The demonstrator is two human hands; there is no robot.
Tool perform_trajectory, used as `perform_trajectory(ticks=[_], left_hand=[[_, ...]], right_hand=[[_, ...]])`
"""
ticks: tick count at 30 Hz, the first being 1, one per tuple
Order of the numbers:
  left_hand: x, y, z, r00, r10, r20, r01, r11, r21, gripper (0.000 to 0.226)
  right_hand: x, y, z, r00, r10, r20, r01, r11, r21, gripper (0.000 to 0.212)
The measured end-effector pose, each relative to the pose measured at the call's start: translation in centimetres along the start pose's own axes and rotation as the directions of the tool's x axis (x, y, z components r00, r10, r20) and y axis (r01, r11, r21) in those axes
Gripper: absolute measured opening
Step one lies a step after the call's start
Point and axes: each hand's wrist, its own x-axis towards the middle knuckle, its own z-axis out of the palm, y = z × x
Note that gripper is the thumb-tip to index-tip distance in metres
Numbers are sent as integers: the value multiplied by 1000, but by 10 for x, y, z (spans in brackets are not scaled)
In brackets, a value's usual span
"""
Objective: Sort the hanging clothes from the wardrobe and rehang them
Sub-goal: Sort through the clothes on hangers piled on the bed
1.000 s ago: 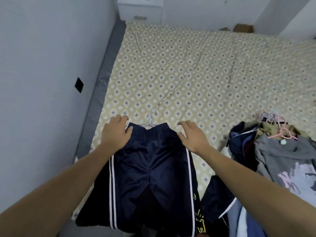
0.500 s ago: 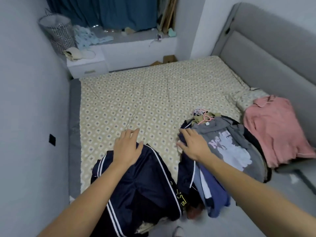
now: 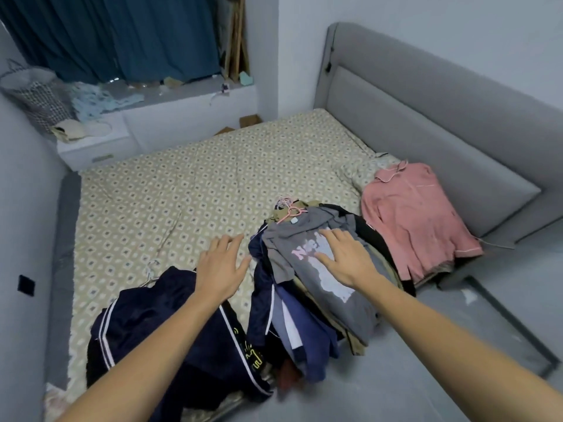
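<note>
Navy shorts (image 3: 152, 324) with white side stripes lie on a white hanger (image 3: 151, 274) at the bed's near left edge. To their right is a pile of clothes on pink hangers (image 3: 289, 208), topped by a grey printed top (image 3: 335, 287). My left hand (image 3: 221, 269) hovers open between the shorts and the pile, fingers spread. My right hand (image 3: 344, 257) lies flat and open on the grey top's print. A pink shirt (image 3: 417, 220) lies further right by the headboard.
The bed (image 3: 182, 202) has a yellow patterned sheet and a grey padded headboard (image 3: 441, 123) on the right. A white nightstand (image 3: 91, 147), a laundry basket (image 3: 33, 92) and blue curtains (image 3: 122, 35) are at the far end. Grey floor is at lower right.
Both hands have let go of the navy shorts and moved right. My right hand now rests on the grey top. The view swung right toward the pile and headboard.
</note>
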Motion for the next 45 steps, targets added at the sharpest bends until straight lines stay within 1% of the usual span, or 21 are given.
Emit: perform_trajectory(ticks=[2,3,6,9,11,12,14,17,23,28,31,33,36,39,42,43,45], left_hand=[[1,27,10,999,-44,14,44,999,-6,72],[1,39,15,998,-66,20,66,998,-11,73],[3,67,27,994,-109,9,109,994,-27,73],[16,86,39,989,-144,22,145,989,-22,74],[31,93,48,986,-161,30,162,987,-24,75],[41,95,54,985,-168,27,169,985,-34,74],[64,100,70,982,-185,37,187,981,-45,69],[99,108,90,974,-202,101,207,977,-50,60],[156,111,104,949,-268,168,275,961,-25,58],[196,116,138,898,-362,250,389,919,-67,60],[217,118,163,845,-434,313,482,871,-94,62],[233,117,182,807,-470,358,532,842,-93,63],[258,108,212,762,-527,375,598,796,-95,56],[283,95,242,735,-567,371,627,777,-56,53],[304,78,269,728,-589,351,640,767,-39,51],[309,71,278,722,-593,357,643,766,-30,51],[315,62,293,691,-601,402,663,748,-20,53]], right_hand=[[-3,31,-9,999,-23,25,23,1000,-16,77],[-2,44,-13,999,-31,37,32,999,-21,77],[11,77,-17,996,-67,58,68,997,-21,66],[33,101,-13,992,-94,86,96,995,-22,63],[50,114,-8,989,-98,108,101,995,-24,65],[58,121,-5,988,-100,120,103,994,-23,70],[75,137,0,985,-110,135,116,993,-33,75],[99,167,5,983,-106,148,110,994,-21,64],[152,212,9,979,-103,178,105,994,-2,63],[218,232,34,956,-161,244,164,986,8,64],[265,246,63,932,-211,295,201,978,64,64],[297,257,86,918,-219,331,202,976,86,61],[342,271,124,888,-257,380,229,966,119,58],[380,281,155,859,-263,439,234,965,120,61],[408,288,184,844,-281,457,248,960,132,61],[415,290,193,841,-294,455,259,956,138,60],[425,293,212,832,-318,455,293,948,128,57]])
